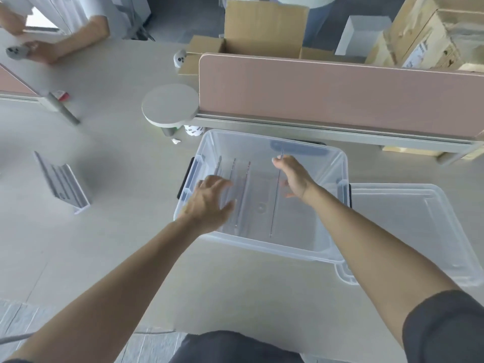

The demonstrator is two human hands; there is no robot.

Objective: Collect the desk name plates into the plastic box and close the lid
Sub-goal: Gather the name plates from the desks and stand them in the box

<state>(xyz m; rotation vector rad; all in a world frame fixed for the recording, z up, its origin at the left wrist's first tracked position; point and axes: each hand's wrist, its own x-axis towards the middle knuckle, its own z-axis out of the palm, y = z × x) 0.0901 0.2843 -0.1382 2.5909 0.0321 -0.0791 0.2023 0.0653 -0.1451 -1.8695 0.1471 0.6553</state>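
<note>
A clear plastic box point(275, 248) stands open on the desk in front of me. Several clear name plates point(246, 189) stand on edge in its left half. My left hand point(209, 203) reaches over the box's left wall, its spread fingers resting on those plates. My right hand point(293, 176) is inside the box and grips the top of another clear name plate point(273, 218) that stands upright near the middle. One more name plate point(62, 184) with printed lines sits on the desk to the left, well apart from the box. The box's clear lid point(408, 231) lies flat to its right.
A pink desk divider point(340, 93) runs right behind the box. A round white stand point(170, 104) sits at the divider's left end. Another person's hands point(39, 52) work at the far left. Cardboard boxes point(264, 27) stand behind the divider.
</note>
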